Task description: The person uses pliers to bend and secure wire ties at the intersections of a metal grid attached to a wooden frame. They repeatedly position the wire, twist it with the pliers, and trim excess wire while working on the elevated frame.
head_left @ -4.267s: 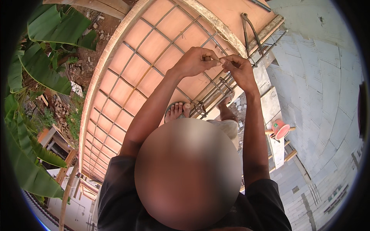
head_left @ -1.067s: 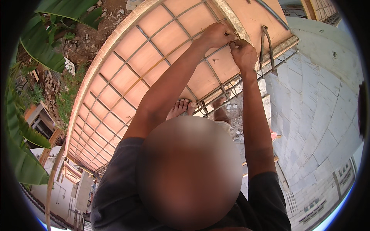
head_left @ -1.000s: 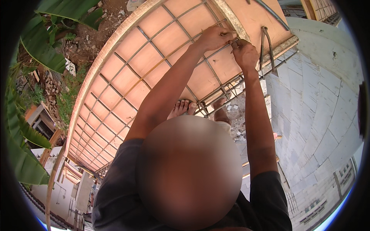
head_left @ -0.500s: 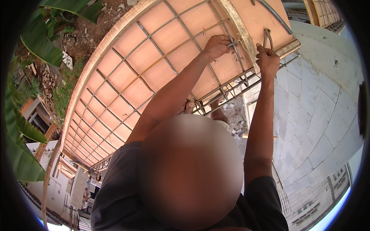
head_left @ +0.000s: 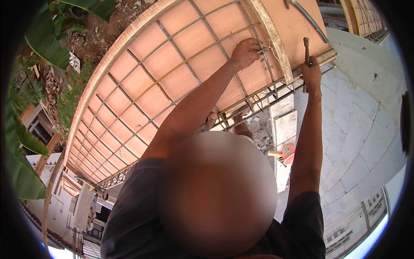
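A grid of steel rebar (head_left: pixel 172 42) lies over orange-brown plywood formwork (head_left: pixel 144 36). My left hand (head_left: pixel 246 53) is at a bar crossing near the grid's right end. Its fingers are closed on a short bar end (head_left: pixel 262 50) there; the fingertips are partly hidden. To the right, my right hand (head_left: pixel 311 73) grips a pair of dark metal pincers (head_left: pixel 306 45), upright and seen edge-on, above the panel's edge board. The pincers are apart from the bars. Thin bits of tie wire (head_left: pixel 271 45) stick out beside my left hand.
A pale timber batten (head_left: pixel 276 45) divides the panel between my hands. Long bars (head_left: pixel 263 103) run along the near edge, with my foot (head_left: pixel 211 118) close by. A hose-like dark rod (head_left: pixel 311 20) lies at the top right. Grey roofing (head_left: pixel 345 129) slopes to the right; rubble (head_left: pixel 262 134) shows below.
My right hand has moved right, carrying the pincers away from the batten and turning them edge-on. My left hand stays at the same crossing. A red object has come into view below.
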`<state>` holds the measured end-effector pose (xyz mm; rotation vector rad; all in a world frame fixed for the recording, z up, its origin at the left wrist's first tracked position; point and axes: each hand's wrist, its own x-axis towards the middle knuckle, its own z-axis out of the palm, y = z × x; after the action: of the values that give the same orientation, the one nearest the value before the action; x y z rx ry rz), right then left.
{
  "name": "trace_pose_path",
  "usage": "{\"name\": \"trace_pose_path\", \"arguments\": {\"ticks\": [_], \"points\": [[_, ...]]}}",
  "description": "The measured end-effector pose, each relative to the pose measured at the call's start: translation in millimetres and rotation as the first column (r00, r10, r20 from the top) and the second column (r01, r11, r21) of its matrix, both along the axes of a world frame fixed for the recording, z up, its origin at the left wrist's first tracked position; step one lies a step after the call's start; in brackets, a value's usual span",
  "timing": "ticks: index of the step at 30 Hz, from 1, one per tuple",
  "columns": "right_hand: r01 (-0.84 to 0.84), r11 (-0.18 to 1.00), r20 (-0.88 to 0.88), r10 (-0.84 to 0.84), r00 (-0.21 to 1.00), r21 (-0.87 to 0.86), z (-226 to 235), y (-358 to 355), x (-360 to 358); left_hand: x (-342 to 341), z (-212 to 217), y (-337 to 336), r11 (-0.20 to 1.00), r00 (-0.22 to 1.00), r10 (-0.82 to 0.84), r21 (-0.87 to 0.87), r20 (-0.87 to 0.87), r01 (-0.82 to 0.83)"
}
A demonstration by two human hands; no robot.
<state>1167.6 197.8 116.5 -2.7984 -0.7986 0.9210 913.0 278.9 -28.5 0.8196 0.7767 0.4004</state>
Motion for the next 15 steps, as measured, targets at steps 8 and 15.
{"name": "trace_pose_path", "arguments": {"ticks": [8,15], "points": [[-0.351,0.926,-0.130,0.334,0.933,-0.139,53.1,-20.5,-88.7,-2.6,22.5,6.5,0.990,0.980,-0.080,0.102,-0.182,0.100],[-0.460,0.801,-0.107,0.456,0.883,-0.383,50.6,14.2,-101.0,-2.0,19.6,3.1,0.990,0.976,-0.066,0.108,-0.207,0.090]]}}
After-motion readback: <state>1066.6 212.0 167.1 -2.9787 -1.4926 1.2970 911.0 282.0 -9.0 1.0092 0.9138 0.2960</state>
